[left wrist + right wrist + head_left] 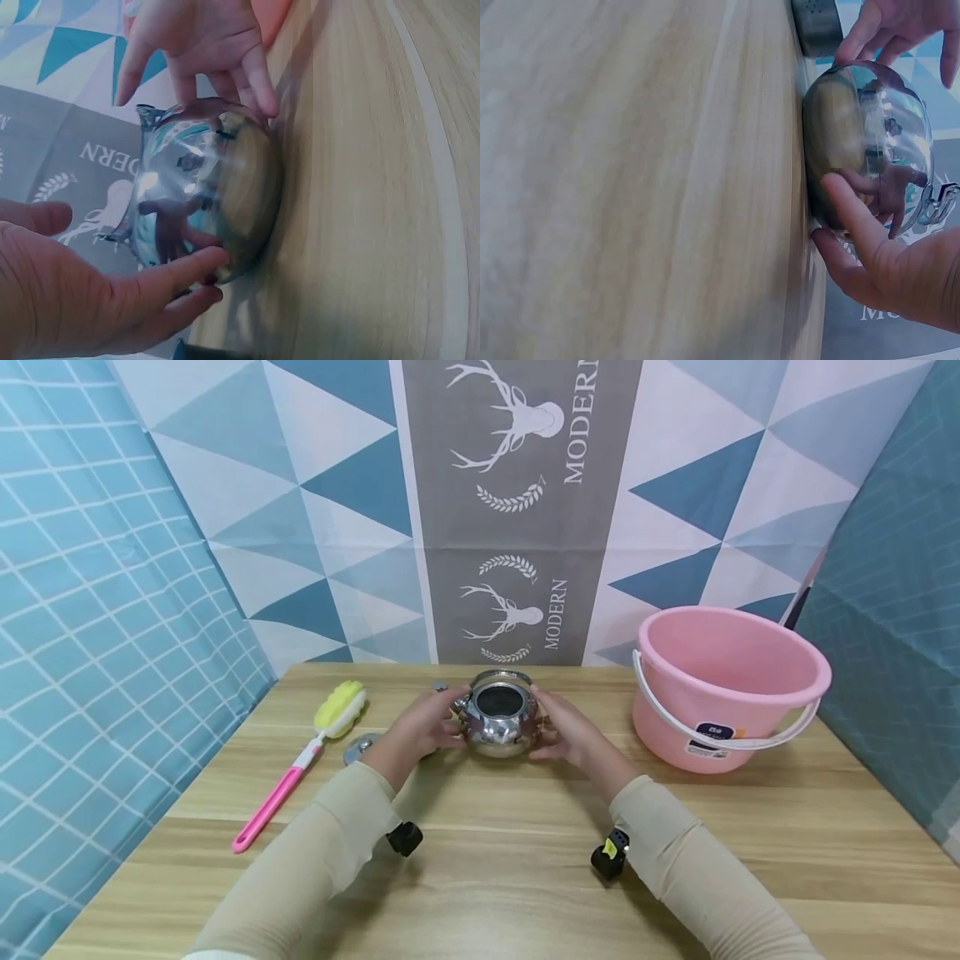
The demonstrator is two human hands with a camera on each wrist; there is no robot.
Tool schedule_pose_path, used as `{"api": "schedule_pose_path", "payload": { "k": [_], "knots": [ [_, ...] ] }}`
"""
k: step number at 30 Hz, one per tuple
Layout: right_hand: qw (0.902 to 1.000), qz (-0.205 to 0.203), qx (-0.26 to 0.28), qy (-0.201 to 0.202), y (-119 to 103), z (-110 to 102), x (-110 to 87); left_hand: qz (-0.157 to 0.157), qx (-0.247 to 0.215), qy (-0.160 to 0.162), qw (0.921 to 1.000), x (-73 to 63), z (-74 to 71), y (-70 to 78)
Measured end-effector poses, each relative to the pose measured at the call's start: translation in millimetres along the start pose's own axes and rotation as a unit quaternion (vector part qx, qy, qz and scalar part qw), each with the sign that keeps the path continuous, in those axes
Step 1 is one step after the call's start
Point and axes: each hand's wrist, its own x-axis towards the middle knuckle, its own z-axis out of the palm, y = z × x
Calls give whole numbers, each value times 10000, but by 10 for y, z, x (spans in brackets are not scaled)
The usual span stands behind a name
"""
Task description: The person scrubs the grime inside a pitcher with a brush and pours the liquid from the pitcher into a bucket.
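Note:
A small, shiny steel teapot [501, 735] stands upright on the wooden table, its round mouth uncovered and its handle raised at the back. My left hand [427, 722] is at its left side, with fairly straight fingertips against the rounded wall in the left wrist view. On the opposite side, my right hand [566, 731] has its extended fingers at the pot's belly. Both thumbs are up near the rim. In the right wrist view, a perforated steel strainer [817, 28] lies beyond the pot, near the left hand. A round metal lid [358, 747] lies left of that hand.
At the left lies a brush with a yellow-and-white sponge head [339, 710] and a pink handle [268, 808]. A pink bucket [686, 735] with a white handle stands at the right. Patterned cloth [517, 610] hangs behind the table.

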Motion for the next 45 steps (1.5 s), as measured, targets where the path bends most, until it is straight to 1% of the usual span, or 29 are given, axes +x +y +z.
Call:
{"api": "schedule_pose_path", "payload": {
  "k": [4,8,14,18,20,23,25,30,36,41,45],
  "knots": [
    [9999,86,131,10,7,8,12,-172,-228,174,9994,62,77,-26],
    [9998,94,174,36,15,11,18,-278,-264,232,9990,120,123,-53],
    [9988,272,411,81,26,26,17,-426,-209,347,9983,174,128,-62],
    [9980,302,530,154,19,48,6,-468,-156,456,9977,196,131,-66],
    [9979,299,525,213,33,46,34,-477,-157,506,9975,199,132,-71],
    [9976,298,568,273,32,37,42,-445,-156,530,9975,182,141,-73],
    [9972,283,625,310,19,28,35,-359,-107,529,9979,164,154,-71],
    [9959,215,819,304,-68,9,-48,-178,-123,534,9983,114,199,-41],
    [9952,218,904,295,-184,-29,-123,-187,-312,544,9979,30,250,24],
    [9956,218,842,345,-297,-59,-216,-159,-412,500,9978,-28,301,88],
    [9971,103,704,277,-371,-85,-279,-88,-416,470,9980,-68,348,133]
  ]
}}
